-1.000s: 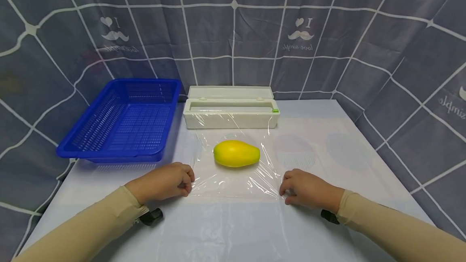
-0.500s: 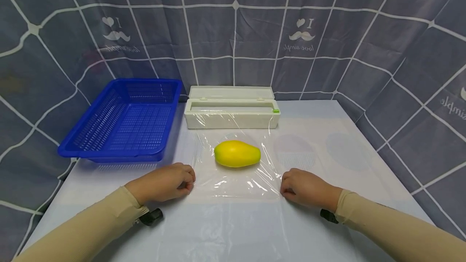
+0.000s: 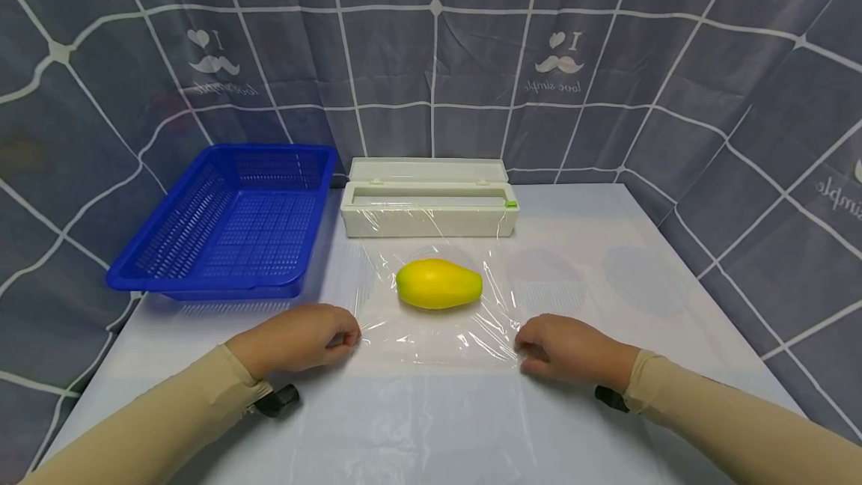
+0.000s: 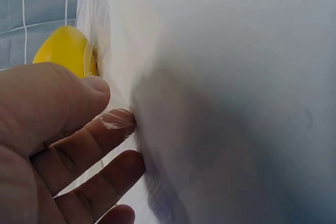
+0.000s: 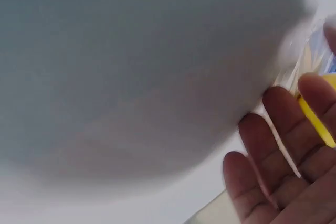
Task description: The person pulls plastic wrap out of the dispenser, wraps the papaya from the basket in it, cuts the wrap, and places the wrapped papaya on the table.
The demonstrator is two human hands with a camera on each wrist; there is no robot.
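A yellow papaya with greenish ends (image 3: 439,284) lies on a sheet of clear cling film (image 3: 431,346) spread over the table. The sheet runs back to a white film dispenser (image 3: 431,223) whose lid stands up. My left hand (image 3: 303,337) is at the near left corner of the sheet; in the left wrist view its thumb and index finger are parted, and a bit of film clings to the index fingertip (image 4: 118,119). At the near right corner is my right hand (image 3: 572,350), fingers extended and fingertips (image 5: 275,98) by the film's edge.
A blue plastic basket (image 3: 202,284) stands at the back left of the white table (image 3: 417,432), beside the dispenser. A grey curtain with white lines (image 3: 471,58) hangs around the back and sides. Dark wrist straps show under both sleeves.
Half a second ago the right hand's fingers were bunched together; now its thumb is parted from them. Left fingers have loosened slightly. Papaya, film and dispenser stay in place.
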